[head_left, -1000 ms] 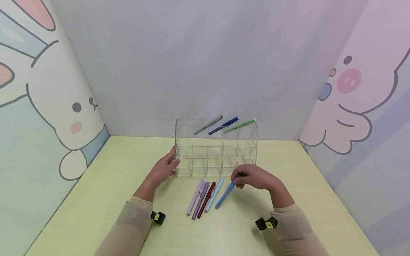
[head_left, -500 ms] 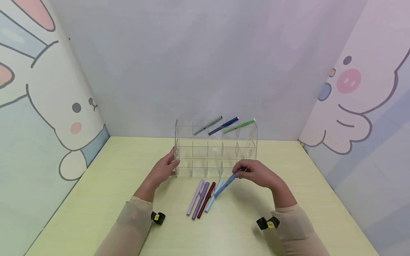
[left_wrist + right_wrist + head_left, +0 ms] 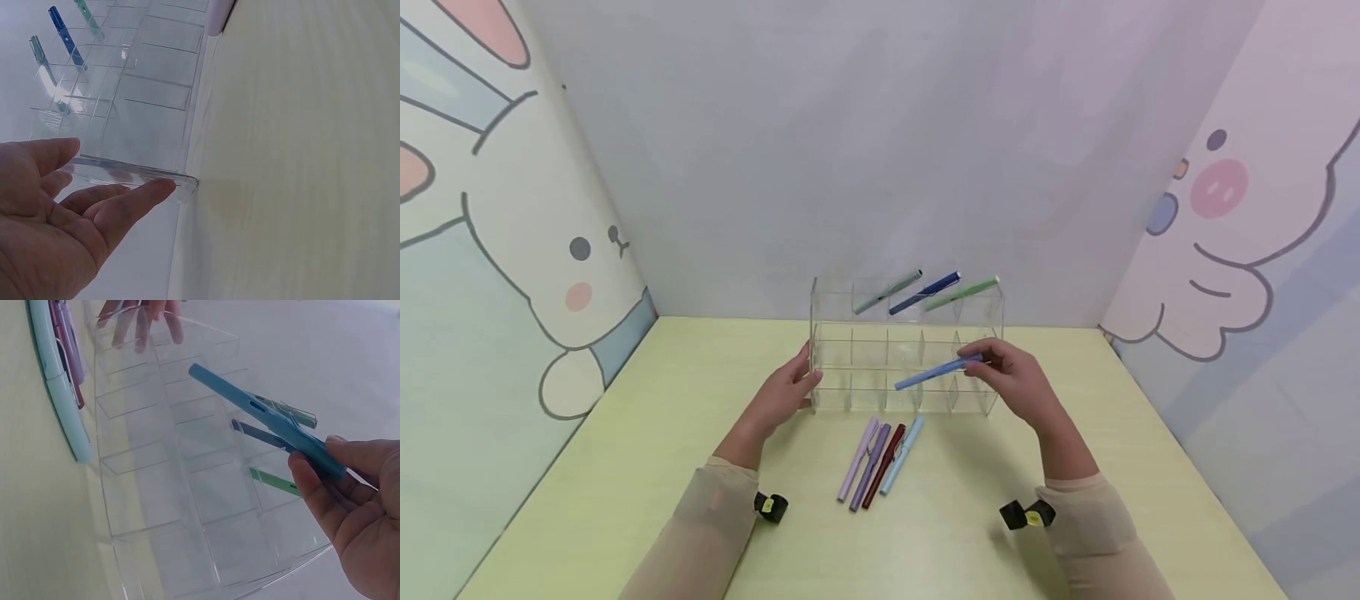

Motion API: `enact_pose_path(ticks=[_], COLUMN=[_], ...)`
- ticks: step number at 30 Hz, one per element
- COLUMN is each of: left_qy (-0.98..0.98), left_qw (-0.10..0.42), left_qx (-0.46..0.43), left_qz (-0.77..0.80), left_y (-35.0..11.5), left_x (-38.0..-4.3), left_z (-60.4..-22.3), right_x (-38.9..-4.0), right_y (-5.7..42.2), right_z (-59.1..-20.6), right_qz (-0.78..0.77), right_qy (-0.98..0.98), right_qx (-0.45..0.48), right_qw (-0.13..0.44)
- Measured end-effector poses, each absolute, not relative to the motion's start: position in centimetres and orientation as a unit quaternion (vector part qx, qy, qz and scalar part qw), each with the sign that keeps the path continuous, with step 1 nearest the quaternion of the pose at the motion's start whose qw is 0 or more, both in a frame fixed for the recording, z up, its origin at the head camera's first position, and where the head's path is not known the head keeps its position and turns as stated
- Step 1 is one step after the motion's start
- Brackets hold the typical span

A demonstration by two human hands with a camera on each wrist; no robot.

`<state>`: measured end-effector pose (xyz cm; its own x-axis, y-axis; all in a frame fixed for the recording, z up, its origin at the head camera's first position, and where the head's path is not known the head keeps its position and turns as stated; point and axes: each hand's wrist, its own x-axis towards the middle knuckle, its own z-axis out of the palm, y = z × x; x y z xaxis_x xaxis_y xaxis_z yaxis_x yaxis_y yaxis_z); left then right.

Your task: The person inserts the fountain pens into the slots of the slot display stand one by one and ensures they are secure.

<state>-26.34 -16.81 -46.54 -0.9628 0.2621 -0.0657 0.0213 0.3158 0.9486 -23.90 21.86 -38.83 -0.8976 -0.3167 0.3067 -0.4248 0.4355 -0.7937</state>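
Observation:
A clear acrylic pen rack (image 3: 904,357) with tiers of compartments stands on the table. My right hand (image 3: 1017,379) pinches a blue pen (image 3: 934,372) near one end, between thumb and fingers, in front of the rack's lower tiers. In the right wrist view that pen (image 3: 250,412) slants across the rack, apart from it. My left hand (image 3: 781,400) rests against the rack's left side; in the left wrist view its extended fingers (image 3: 134,206) touch the side panel. In the top tier lie a grey-green pen (image 3: 887,292), a dark blue pen (image 3: 925,292) and a green pen (image 3: 962,293).
Before the rack lie a lilac pen (image 3: 857,460), a purple pen (image 3: 870,468), a dark red pen (image 3: 883,467) and a light blue pen (image 3: 902,456), side by side on the pale wooden table (image 3: 700,350). A grey-white wall (image 3: 820,167) stands behind.
My right hand has lifted the blue pen off the table and raised it toward the rack, bringing it closer to level. The left hand has stayed at the rack's side.

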Motion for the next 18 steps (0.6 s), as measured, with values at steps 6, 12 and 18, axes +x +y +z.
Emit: enact_pose_path(ticks=[6,12,18], left_qy=[0.804,0.811,0.812], left_qw=[0.103,0.104,0.106], left_qx=[0.087,0.084,0.076], left_qz=[0.579,0.57,0.569], left_y=[-16.8,-16.7,-16.6], left_x=[-26.4,-26.4,-26.4], left_z=[-46.6,-46.6,-46.5], right_x=[-25.5,-27.0,-28.3], right_y=[21.0,19.5,18.0], right_z=[-37.3,-35.7,-35.7], right_qz=[0.509,0.529,0.511], right_qy=[-0.829,-0.815,-0.826], right_qx=[0.202,0.182,0.185], right_qw=[0.117,0.147,0.15])
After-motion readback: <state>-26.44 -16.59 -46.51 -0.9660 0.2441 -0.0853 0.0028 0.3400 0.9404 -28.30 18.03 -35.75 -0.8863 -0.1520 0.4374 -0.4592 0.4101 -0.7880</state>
